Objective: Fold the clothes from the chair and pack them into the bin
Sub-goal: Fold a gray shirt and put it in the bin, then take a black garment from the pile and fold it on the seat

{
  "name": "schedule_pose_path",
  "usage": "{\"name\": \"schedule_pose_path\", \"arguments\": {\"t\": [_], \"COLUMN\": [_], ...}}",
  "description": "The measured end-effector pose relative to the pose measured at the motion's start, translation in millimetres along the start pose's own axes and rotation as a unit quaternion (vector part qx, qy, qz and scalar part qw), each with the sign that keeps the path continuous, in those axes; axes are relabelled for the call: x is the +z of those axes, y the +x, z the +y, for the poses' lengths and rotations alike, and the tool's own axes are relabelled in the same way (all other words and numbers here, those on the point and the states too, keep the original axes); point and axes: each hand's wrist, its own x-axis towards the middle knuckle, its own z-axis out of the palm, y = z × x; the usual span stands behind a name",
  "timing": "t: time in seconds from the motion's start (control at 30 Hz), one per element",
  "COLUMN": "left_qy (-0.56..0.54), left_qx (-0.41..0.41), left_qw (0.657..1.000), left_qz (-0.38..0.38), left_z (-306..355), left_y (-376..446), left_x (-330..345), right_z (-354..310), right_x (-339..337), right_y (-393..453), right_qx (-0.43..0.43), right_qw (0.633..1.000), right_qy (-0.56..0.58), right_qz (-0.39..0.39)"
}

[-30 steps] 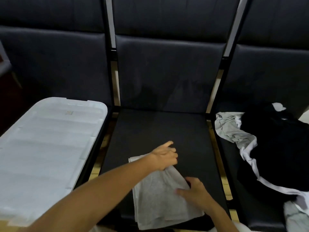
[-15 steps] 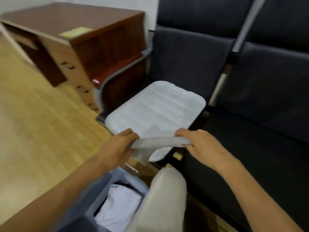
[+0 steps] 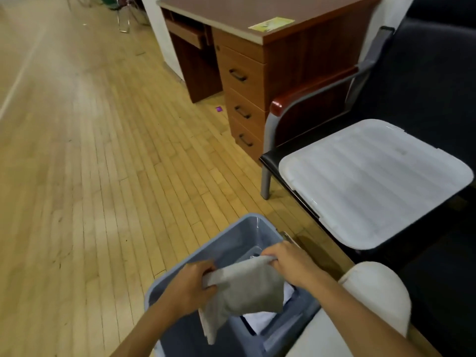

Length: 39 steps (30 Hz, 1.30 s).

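Observation:
A folded grey garment (image 3: 244, 289) hangs between my two hands above the open blue-grey bin (image 3: 239, 233) on the floor. My left hand (image 3: 189, 289) grips its left end and my right hand (image 3: 288, 264) grips its right end. One loose corner droops down into the bin. White folded clothing (image 3: 260, 320) lies inside the bin under the garment. The bin's white lid (image 3: 371, 181) rests on the black chair seat (image 3: 273, 157) at the right.
A brown wooden desk (image 3: 244, 81) with several drawers stands behind the chair's armrest (image 3: 309, 91). My light-trousered knee (image 3: 376, 300) is right of the bin. Wooden floor (image 3: 90, 176) stretches to the left.
I lifted the grey garment off the middle chair seat, turned left and brought it down over the bin. Both hands now hold it low above the bin's opening.

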Motion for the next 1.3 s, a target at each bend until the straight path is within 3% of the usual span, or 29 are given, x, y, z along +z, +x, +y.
{"name": "schedule_pose_path", "arguments": {"t": [0.17,0.33,0.43,0.53,0.63,0.73,0.87,1.0,1.07,1.2,1.3], "left_qy": [0.045,0.044,0.016,-0.008,-0.013,-0.025,-0.034,-0.022,0.001,0.061,0.087], "left_qx": [-0.049,-0.038,-0.018,0.011,0.059,0.138,0.261,0.392,0.452,0.550,0.592], "left_qw": [0.998,0.989,0.988,0.986,0.990,0.988,0.962,0.908,0.868,0.775,0.723], "left_qz": [0.006,-0.135,-0.154,-0.168,-0.125,-0.072,-0.068,-0.144,-0.205,-0.307,-0.345], "left_z": [-9.7,4.9,6.5,13.5,43.3,109.1,250.5,414.0,492.8,614.6,668.6], "left_y": [3.8,-7.8,-8.2,19.4,55.3,102.1,149.9,155.0,140.4,82.3,40.0], "left_x": [25.3,66.8,79.3,70.2,54.6,47.3,60.8,123.3,171.8,273.2,340.2], "right_z": [3.7,32.5,50.0,66.5,82.2,102.3,138.3,200.4,240.4,321.2,364.2], "right_x": [6.5,14.3,6.3,-21.5,-58.5,-94.8,-123.9,-130.7,-123.4,-81.4,-41.0], "right_y": [11.6,-5.3,-20.4,-29.3,-46.4,-86.3,-169.4,-279.4,-344.1,-476.6,-561.8], "right_qx": [-0.019,0.007,0.058,0.096,0.118,0.142,0.187,0.287,0.358,0.524,0.641], "right_qw": [0.999,0.986,0.967,0.978,0.986,0.983,0.955,0.905,0.862,0.727,0.651], "right_qy": [-0.047,-0.145,-0.207,-0.171,-0.114,-0.032,0.043,0.054,0.049,0.036,0.009], "right_qz": [0.013,-0.077,-0.135,-0.064,0.020,0.110,0.228,0.310,0.357,0.442,0.407]}}
